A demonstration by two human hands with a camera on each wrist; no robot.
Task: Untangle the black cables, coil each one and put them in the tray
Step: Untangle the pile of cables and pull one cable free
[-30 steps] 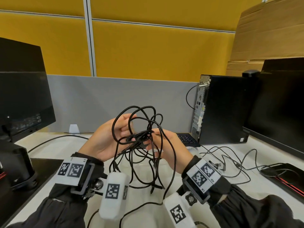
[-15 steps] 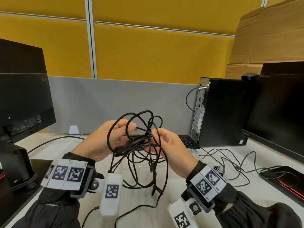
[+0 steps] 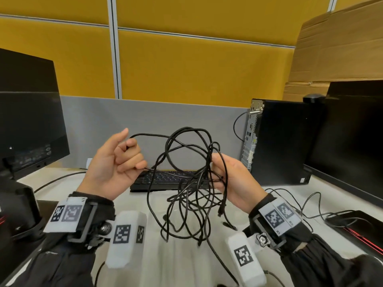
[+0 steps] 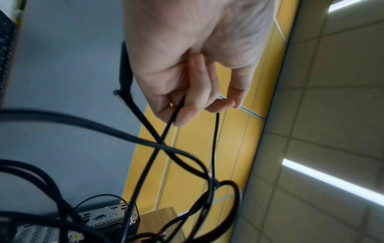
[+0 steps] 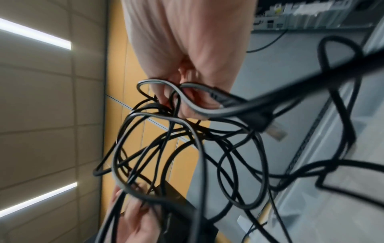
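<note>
Fingers (image 3: 132, 156) of left hand (image 3: 109, 162) curled round strand; right hand (image 3: 234, 179) clamps black cables (image 3: 186, 162) tangle, held between hands.

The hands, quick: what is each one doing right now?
Left hand: fingers curled, gripping strands of the black cables.
Right hand: gripping the tangled bundle.

The thin black rubbery cables (image 3: 187, 162) look smooth with a soft shine; the flat brown cardboard sheets (image 3: 339, 48) look matt and papery; the black computer tower (image 3: 279, 141) has a holed bare-metal back
</note>
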